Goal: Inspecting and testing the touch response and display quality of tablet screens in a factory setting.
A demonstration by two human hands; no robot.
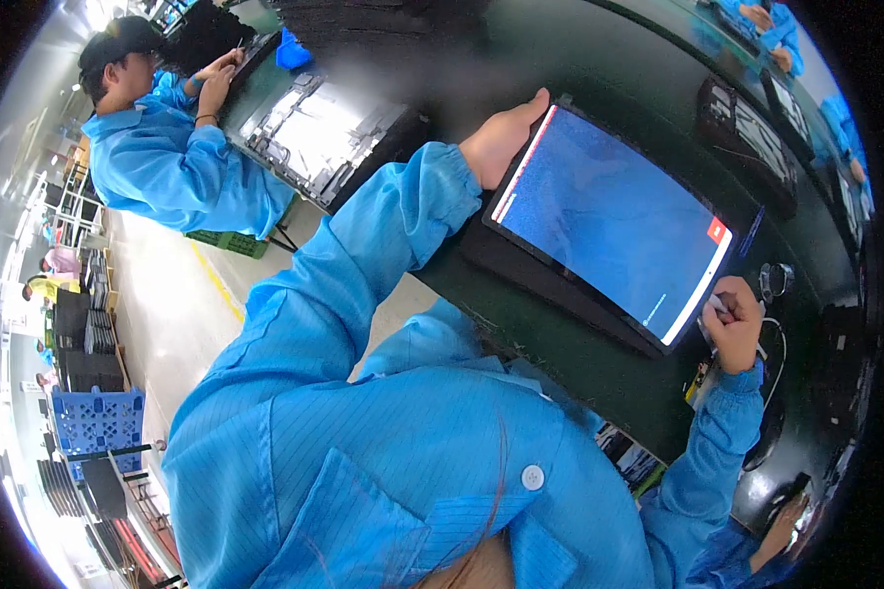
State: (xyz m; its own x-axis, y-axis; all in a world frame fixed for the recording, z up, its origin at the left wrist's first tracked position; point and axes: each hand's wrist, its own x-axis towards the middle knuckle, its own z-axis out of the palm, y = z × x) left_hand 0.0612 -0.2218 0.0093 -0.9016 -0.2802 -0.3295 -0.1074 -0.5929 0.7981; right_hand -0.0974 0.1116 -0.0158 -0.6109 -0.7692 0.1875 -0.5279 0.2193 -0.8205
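Observation:
A lit flat screen (609, 221) with a black frame and a mostly blue picture lies tilted in front of me. My left hand (506, 142) grips its upper left edge, thumb along the rim, the other fingers hidden behind it. Near the screen's lower right corner, my right hand (736, 324) is closed, with a small pale piece showing between thumb and fingers. What that piece is, I cannot make out. A thin white cable (781, 358) curves just beside this hand. Under the screen's near side is a dark block or pad (550, 285).
A dark green bench (560, 358) carries everything. To the left, a co-worker (182, 147) in blue handles something beside a panel with bright metal parts (314, 133). More dark frames (746, 142) lie at the far right. Another person's hand (784, 530) shows at lower right.

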